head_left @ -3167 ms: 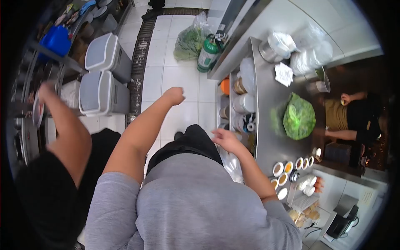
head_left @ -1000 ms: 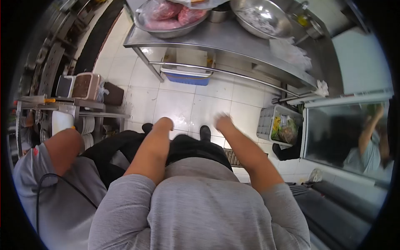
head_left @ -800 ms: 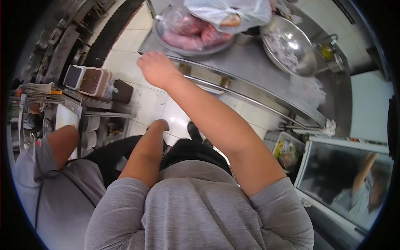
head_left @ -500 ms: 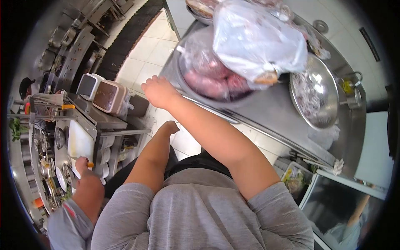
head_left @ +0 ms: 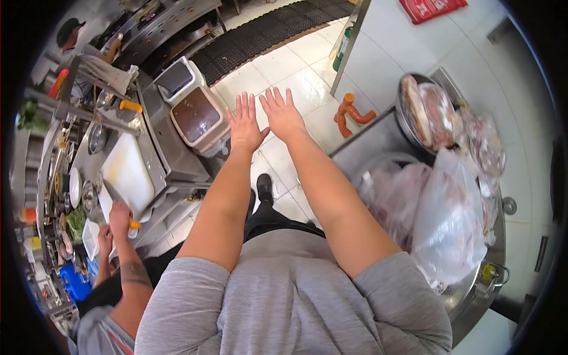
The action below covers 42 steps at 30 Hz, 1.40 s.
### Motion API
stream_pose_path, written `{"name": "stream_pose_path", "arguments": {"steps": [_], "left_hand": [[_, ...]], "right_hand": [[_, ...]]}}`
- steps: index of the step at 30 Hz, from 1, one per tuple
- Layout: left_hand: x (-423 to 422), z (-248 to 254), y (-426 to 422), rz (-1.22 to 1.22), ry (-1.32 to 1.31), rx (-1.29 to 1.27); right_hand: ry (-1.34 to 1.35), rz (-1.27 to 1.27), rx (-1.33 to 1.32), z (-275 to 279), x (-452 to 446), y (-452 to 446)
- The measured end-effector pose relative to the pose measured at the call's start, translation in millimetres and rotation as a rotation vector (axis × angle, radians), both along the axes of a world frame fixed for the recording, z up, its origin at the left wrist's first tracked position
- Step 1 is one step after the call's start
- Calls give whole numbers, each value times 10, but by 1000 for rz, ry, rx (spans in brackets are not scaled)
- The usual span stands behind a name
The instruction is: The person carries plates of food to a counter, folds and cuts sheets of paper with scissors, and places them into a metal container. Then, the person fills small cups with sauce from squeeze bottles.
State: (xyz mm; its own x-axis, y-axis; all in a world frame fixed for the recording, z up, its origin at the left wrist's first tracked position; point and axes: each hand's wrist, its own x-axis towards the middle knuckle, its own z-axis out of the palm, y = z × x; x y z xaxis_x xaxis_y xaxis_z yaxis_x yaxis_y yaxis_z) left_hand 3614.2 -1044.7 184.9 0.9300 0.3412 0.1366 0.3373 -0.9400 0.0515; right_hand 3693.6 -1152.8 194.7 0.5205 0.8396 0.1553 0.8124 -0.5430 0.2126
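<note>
Both of my hands stretch out in front of me over the tiled floor, backs upward and empty. My left hand (head_left: 247,127) has its fingers spread and is nearest to a beige bin (head_left: 199,117) with a brown see-through lid. Close beside it, my right hand (head_left: 285,118) is also open, with the fingers apart. To its right an orange pipe (head_left: 349,115) shows by the steel sink counter (head_left: 381,136). On that counter lie a white plastic bag (head_left: 452,222), clear-wrapped meat (head_left: 396,195) and a metal bowl (head_left: 414,118) holding packaged meat.
At left a co-worker's hand (head_left: 120,216) holds a knife over a white cutting board (head_left: 127,174). Another person (head_left: 74,44) stands near the stove at the back left. A black mat (head_left: 266,38) runs along the floor. A red packet (head_left: 432,9) lies upper right.
My view has swung to the right. My right hand has moved away from the counter side, and both hands are now side by side with fingers spread.
</note>
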Motion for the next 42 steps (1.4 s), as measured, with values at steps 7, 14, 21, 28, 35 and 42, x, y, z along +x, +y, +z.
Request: {"name": "stream_pose_path", "arguments": {"steps": [7, 14, 21, 28, 35, 42], "left_hand": [[1472, -98, 773, -751, 131, 48], [3047, -169, 991, -954, 550, 25], [4811, -605, 1290, -1019, 600, -7], [6549, -344, 2445, -741, 328, -68], [8624, -374, 3234, -809, 169, -91], [11319, -2, 2613, -1147, 224, -81]], "right_hand": [[96, 194, 129, -588, 1138, 694], [791, 64, 415, -861, 2328, 878], [949, -24, 434, -1520, 4024, 1133], [848, 171, 67, -1235, 6256, 2337], [758, 79, 190, -797, 8234, 3033], [695, -193, 439, -1049, 10633, 2316]]}}
